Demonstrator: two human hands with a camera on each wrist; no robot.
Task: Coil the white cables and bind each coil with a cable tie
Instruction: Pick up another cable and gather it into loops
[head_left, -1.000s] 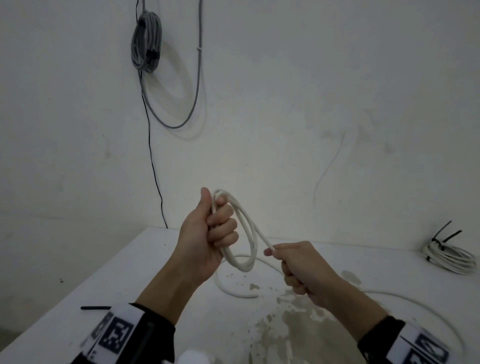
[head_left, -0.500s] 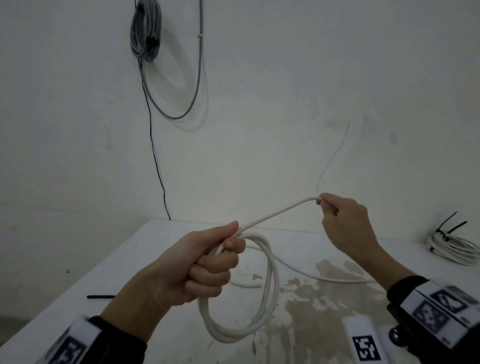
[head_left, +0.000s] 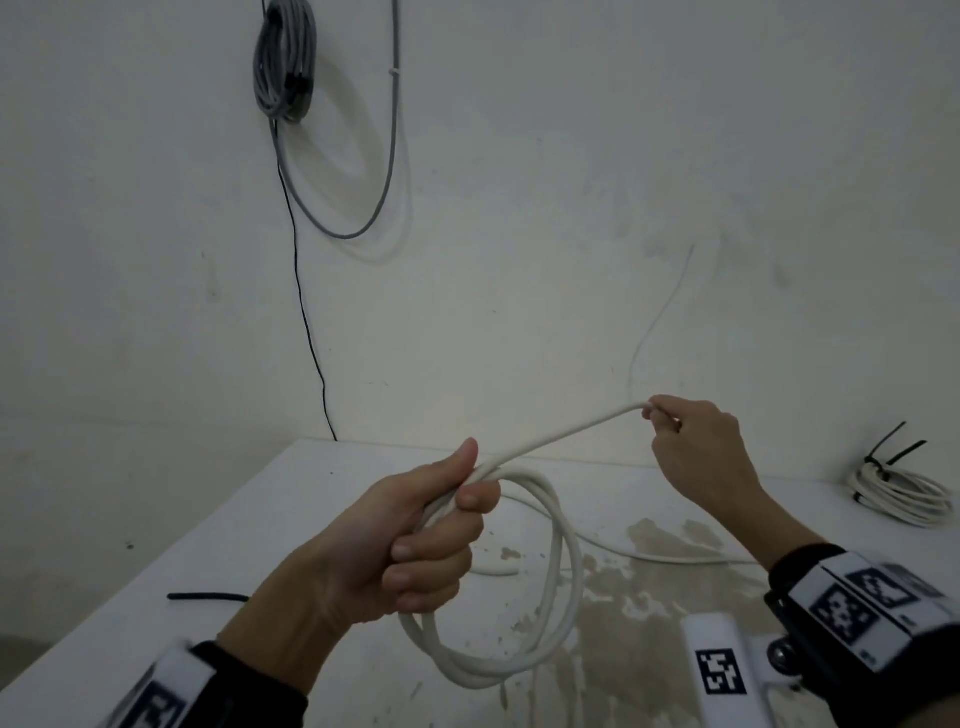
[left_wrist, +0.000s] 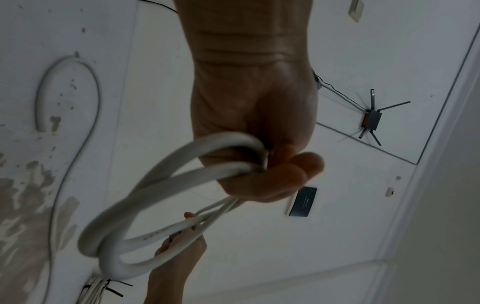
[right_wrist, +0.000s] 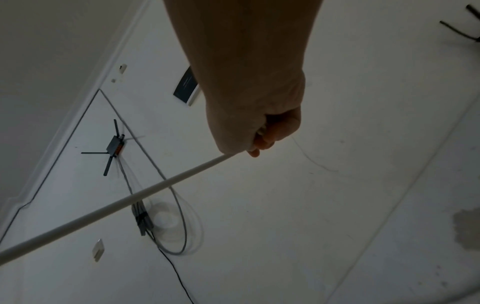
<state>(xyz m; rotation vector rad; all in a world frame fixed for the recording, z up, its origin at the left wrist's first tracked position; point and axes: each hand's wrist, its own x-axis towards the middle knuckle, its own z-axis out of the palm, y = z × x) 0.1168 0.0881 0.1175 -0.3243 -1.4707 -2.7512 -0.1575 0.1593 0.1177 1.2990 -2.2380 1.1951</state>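
Right hand (head_left: 698, 449) rose; tied coil (head_left: 904, 491) beyond

Black sleeves (head_left: 260, 696), seemingly coded white wristbands (head_left: 852, 597)

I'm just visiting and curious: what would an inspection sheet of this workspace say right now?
Surface: white table, stained and worn near the middle.
Job's things: white cable partly coiled, loops hanging from the left hand, the rest trailing on the table; finished coil with black ties at the far right; loose black tie at the left.
Clutter: nothing seen.
Grippers: left hand grips the loops; right hand pinches the cable, raised, a straight run between them.
Cables: grey bundle hanging on the wall, with a thin black wire below.
Surroundings: bare white wall; router mounted high up.
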